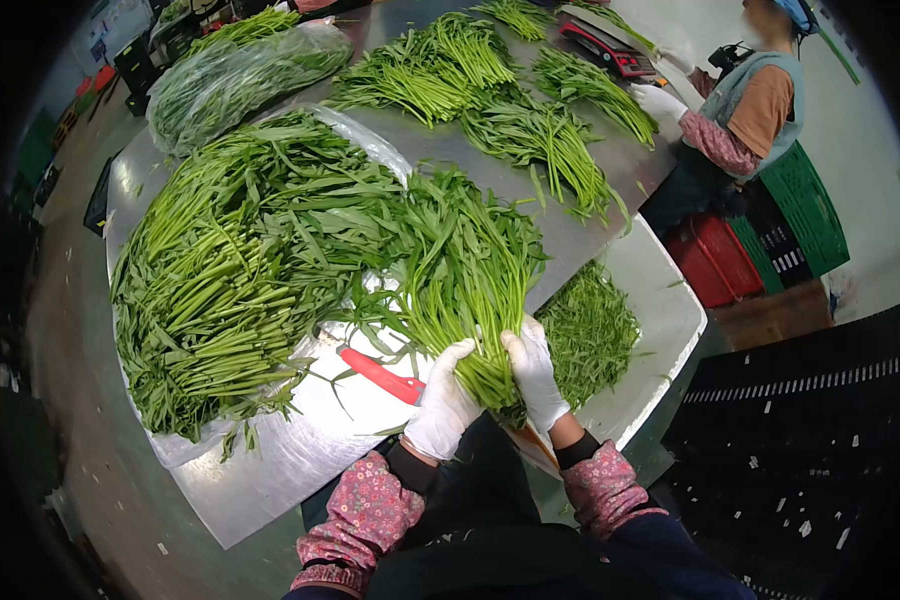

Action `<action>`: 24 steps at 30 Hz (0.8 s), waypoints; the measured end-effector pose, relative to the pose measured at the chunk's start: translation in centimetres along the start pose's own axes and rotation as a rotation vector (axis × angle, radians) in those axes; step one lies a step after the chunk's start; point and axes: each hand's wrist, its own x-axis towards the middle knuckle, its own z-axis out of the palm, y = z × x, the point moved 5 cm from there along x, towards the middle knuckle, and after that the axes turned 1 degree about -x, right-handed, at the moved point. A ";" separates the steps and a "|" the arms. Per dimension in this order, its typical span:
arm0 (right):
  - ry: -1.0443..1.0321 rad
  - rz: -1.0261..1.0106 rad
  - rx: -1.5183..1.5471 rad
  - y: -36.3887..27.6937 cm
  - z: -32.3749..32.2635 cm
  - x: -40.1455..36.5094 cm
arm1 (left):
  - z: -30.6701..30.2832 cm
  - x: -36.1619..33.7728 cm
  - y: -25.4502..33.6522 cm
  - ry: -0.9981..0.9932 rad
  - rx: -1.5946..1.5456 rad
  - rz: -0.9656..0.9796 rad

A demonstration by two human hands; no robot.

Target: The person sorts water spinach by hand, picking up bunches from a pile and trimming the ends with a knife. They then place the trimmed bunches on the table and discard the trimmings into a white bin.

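Between my two white-gloved hands is a bunch of water spinach (pixel 475 270), its cut stem ends toward me and its leaves pointing away over the table. My left hand (pixel 444 402) is closed round the stems from the left. From the right, my right hand (pixel 534 372) grips the same stems near their ends. A red-handled knife (pixel 382 376) lies on the white surface just left of my left hand. Further left spreads a large heap of water spinach (pixel 230 290) with stems facing me.
The metal table (pixel 240 500) carries more water spinach bunches (pixel 435 70) and a plastic-wrapped bundle (pixel 240 85). A white bin (pixel 660 350) with leafy trimmings (pixel 588 335) stands at right. A co-worker (pixel 750 110) is beside a red scale (pixel 610 50); crates (pixel 790 215) stand behind.
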 end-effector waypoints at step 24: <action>-0.300 0.360 0.150 -0.3 1.0 11.0 | -1.3 0.0 1.4 -0.074 0.408 -0.047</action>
